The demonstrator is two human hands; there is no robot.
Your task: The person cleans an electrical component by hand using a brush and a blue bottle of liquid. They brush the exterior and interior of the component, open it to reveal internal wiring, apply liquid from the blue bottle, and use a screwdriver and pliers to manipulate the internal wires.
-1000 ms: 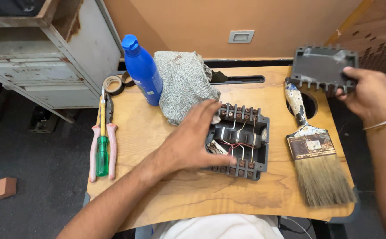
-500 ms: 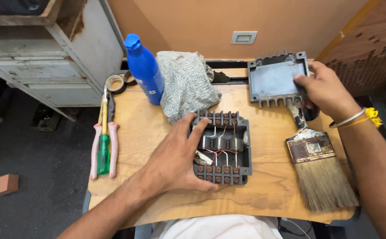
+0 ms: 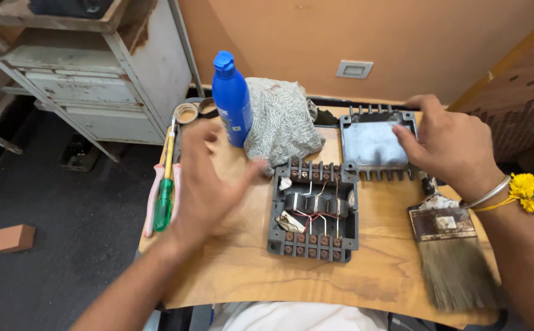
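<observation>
Hands: 2; R hand (image 3: 454,144) on 1 grey cover (image 3: 371,144), L hand (image 3: 202,184) free.

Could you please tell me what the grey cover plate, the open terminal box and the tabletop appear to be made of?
The flat grey cover plate with toothed edges, under the right hand, looks like matt, dusty moulded plastic. The dark grey open terminal box seems to be the same plastic, with metal screws and thin wires inside. The light brown tabletop shows wood grain, probably plywood.

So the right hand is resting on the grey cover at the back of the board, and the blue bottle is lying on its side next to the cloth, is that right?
Not quite: the head view shows the blue bottle standing upright beside the cloth. The right hand does rest on the grey cover.
</observation>
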